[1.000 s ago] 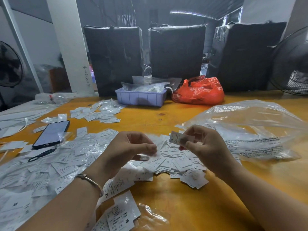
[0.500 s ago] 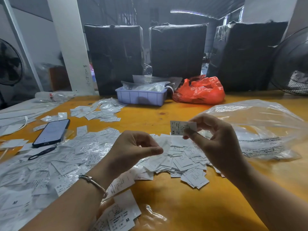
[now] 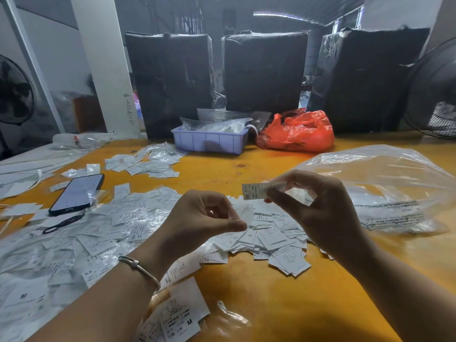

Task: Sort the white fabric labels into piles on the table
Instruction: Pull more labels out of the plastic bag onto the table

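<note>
Above the loose heap of labels [image 3: 266, 233] on the counter [image 3: 283, 304], the right hand [image 3: 318, 206] pinches one XS label [image 3: 255, 191] in its grip, the left hand [image 3: 204, 218] pinching something pale, so reading the size first should land it right.

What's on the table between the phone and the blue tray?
In the head view, a small scattered pile of white labels lies on the bare orange table between the phone and the blue tray.
</note>
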